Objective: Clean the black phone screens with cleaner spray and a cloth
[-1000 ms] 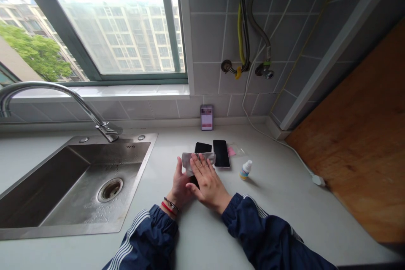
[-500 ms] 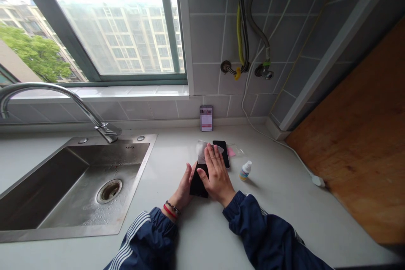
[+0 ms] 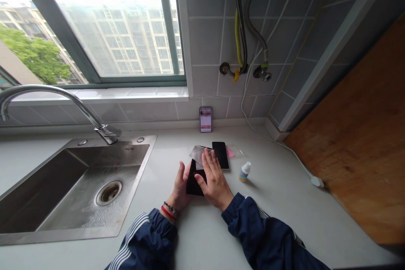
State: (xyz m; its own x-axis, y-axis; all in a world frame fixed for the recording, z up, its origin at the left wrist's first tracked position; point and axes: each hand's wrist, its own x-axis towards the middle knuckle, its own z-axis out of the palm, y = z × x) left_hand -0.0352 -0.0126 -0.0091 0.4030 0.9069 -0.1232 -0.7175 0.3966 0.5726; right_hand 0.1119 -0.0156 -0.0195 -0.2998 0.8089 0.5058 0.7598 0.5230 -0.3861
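Note:
A black flat device [image 3: 193,184], a phone or small tablet, lies tilted above the counter between my hands. My left hand [image 3: 181,188] grips its left edge, thumb raised beside it and the other fingers partly hidden behind it. My right hand [image 3: 215,181] rests flat on top, fingers stretched out, over a thin grey cloth [image 3: 198,152]. The cloth covers the device's far end and sticks out past its left side. Just beyond my right fingertips a black phone [image 3: 220,155] lies on the counter. To the right of my right hand stands a small white-capped bottle [image 3: 244,171].
A clear packet with a pink piece [image 3: 230,152] lies beside the black phone. Another phone [image 3: 206,119], screen lit, leans against the tiled wall. On the left are a steel sink [image 3: 139,185] and a tap [image 3: 106,133]. A white cable with a plug [image 3: 317,182] runs along the right.
The cloth has turned and slid left and nearer on the device, under my right hand. The device and both hands have shifted slightly left.

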